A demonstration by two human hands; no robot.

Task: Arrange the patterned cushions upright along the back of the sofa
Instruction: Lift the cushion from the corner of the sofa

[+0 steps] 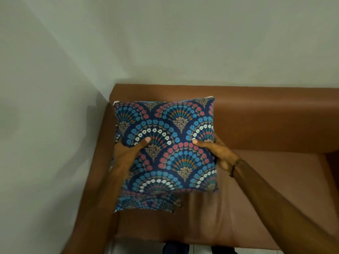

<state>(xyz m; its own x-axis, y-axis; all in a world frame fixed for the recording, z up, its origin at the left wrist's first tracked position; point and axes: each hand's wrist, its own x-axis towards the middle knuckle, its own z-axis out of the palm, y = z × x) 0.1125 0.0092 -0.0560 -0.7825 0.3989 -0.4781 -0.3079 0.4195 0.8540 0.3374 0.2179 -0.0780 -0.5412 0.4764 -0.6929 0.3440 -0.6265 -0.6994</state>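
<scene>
Two forearms are reaching up from the bottom of the frame toward the centre, and they are lying nearest the camera. Behind them, the brown sofa (256,125) is filling the lower right and middle of the frame, its backrest running along the pale wall (165,43) across the upper half. At the centre, the patterned cushion (165,143) is being held up, its printed face turned to the camera and its top edge reaching the top of the sofa back near the left corner. Just below it, toward the lower centre-left, a second patterned cushion (146,204) is lying on the seat, mostly hidden. The left hand (128,153) is gripping the held cushion's left edge, thumb pressing on the front. The right hand (218,153) is gripping the right edge likewise. A beaded bracelet (235,166) is sitting on the right wrist.
</scene>
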